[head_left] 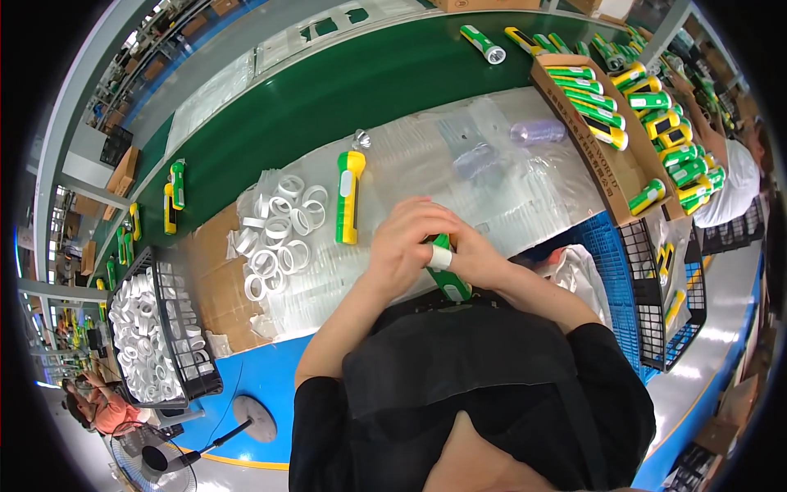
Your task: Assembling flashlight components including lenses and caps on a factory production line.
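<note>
Close to my body, a green flashlight (451,284) is held between both hands, its lower end pointing toward me. A white ring (440,258) sits around it. My left hand (407,239) curls over its far end, and my right hand (475,252) grips from the other side; the fingers overlap and hide that end. Ahead and to the left, a yellow and green flashlight body (348,201) lies on the plastic-covered surface, with a silver reflector (361,139) by its far end. Loose white rings (279,230) are piled farther left.
At left, a black crate (184,344) brims with white rings. A cardboard box (578,135) of flashlights stands at right, beyond blue and black baskets (619,283). A green belt (377,82) crosses the far side carrying flashlights. A co-worker (730,176) is at far right.
</note>
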Demonstrator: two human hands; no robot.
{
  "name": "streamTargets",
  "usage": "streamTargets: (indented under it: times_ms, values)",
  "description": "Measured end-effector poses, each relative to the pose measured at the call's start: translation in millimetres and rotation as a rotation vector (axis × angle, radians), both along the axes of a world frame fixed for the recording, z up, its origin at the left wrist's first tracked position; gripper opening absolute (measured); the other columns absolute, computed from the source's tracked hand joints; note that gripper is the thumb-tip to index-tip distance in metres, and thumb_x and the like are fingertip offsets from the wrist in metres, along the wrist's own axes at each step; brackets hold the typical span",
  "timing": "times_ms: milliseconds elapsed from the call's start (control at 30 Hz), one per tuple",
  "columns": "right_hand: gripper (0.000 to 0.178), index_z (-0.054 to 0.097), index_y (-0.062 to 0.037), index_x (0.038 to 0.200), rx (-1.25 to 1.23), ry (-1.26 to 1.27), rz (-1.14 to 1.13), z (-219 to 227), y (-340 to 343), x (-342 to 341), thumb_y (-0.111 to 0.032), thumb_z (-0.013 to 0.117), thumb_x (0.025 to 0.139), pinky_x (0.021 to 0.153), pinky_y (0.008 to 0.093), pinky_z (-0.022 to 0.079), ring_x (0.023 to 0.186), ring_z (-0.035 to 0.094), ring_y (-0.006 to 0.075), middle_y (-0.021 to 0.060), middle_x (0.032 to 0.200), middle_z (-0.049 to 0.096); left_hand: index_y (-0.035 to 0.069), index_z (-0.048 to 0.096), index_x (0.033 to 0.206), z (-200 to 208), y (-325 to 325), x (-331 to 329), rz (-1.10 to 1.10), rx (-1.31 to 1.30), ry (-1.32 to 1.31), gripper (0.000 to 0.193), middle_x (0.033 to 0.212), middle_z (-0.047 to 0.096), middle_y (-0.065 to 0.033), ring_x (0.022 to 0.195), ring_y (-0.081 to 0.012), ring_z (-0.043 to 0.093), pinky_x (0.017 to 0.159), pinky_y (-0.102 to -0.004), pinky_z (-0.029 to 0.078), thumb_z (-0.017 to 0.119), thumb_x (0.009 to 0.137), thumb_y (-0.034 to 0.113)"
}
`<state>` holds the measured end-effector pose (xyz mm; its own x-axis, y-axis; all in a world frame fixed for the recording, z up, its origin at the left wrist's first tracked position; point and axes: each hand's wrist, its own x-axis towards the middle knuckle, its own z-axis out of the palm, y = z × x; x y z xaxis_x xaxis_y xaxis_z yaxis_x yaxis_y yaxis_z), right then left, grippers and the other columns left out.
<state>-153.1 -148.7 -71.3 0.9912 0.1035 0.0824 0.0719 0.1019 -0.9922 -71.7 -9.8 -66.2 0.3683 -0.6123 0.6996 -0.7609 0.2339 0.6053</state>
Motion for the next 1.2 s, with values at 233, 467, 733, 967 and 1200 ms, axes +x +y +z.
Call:
streamTargets:
  times_ms: [233, 467, 733, 967, 1200]
  values:
    - [0.044, 0.046, -0.0052, 0.128, 0.391, 0.14, -0.244, -20.5, -32.5, -9.0, -0.033, 0.059, 0.096, 0.074, 0.0321, 0.048, 0.085, 0.06, 0.0192, 0.0119, 0.1, 0.06, 0.005, 0.054, 0.128, -16.5, -56.8, 12.1, 0.139, -0.021, 0.509, 0.051, 0.126, 0.057, -0.0165, 0.107, -0.0305, 0.058, 0.103, -0.0495, 0.036, 0.061, 0.09, 0.038]
    - [0.042, 0.047, -0.0048, 0.124, 0.342, 0.121, -0.356, -16.1, -55.2, -14.5, -0.034, 0.057, 0.096, 0.066, 0.0302, 0.048, 0.071, 0.06, 0.0185, 0.0132, 0.092, 0.062, 0.002, 0.055, 0.125, -92.9, -102.1, 67.2, 0.428, 0.489, -0.093, 0.06, 0.118, 0.059, -0.016, 0.108, -0.0332, 0.054, 0.093, -0.0434, 0.043, 0.077, 0.076, 0.029]
    - [0.046, 0.048, -0.0037, 0.121, 0.301, 0.131, -0.153, -8.1, -45.6, -0.2, -0.038, 0.062, 0.093, 0.065, 0.0293, 0.05, 0.071, 0.062, 0.018, 0.0122, 0.091, 0.062, 0.006, 0.061, 0.125, -14.1, -32.1, 31.6, 0.155, 0.153, 0.081, 0.039, 0.109, 0.055, -0.0094, 0.099, -0.0247, 0.051, 0.087, -0.0355, 0.042, 0.061, 0.088, 0.017]
    - [0.038, 0.051, -0.0043, 0.121, 0.235, 0.141, 0.154, -4.9, -9.3, 23.8, -0.03, 0.062, 0.094, 0.067, 0.0273, 0.051, 0.076, 0.062, 0.0138, 0.0051, 0.096, 0.059, 0.004, 0.063, 0.121, -10.3, 19.5, 11.9, 0.308, 0.16, -0.184, 0.037, 0.112, 0.055, -0.0135, 0.1, -0.0298, 0.052, 0.091, -0.0391, 0.04, 0.045, 0.093, 0.02]
    - [0.041, 0.047, -0.0052, 0.126, 0.23, 0.155, 0.246, -4.0, 21.7, 42.4, -0.028, 0.061, 0.095, 0.072, 0.0279, 0.05, 0.081, 0.061, 0.0147, 0.006, 0.099, 0.059, 0.001, 0.064, 0.102, -19.3, 34.9, 19.3, 0.285, -0.029, -0.1, 0.032, 0.111, 0.059, -0.0159, 0.104, -0.0334, 0.054, 0.093, -0.0431, 0.041, 0.04, 0.091, 0.019]
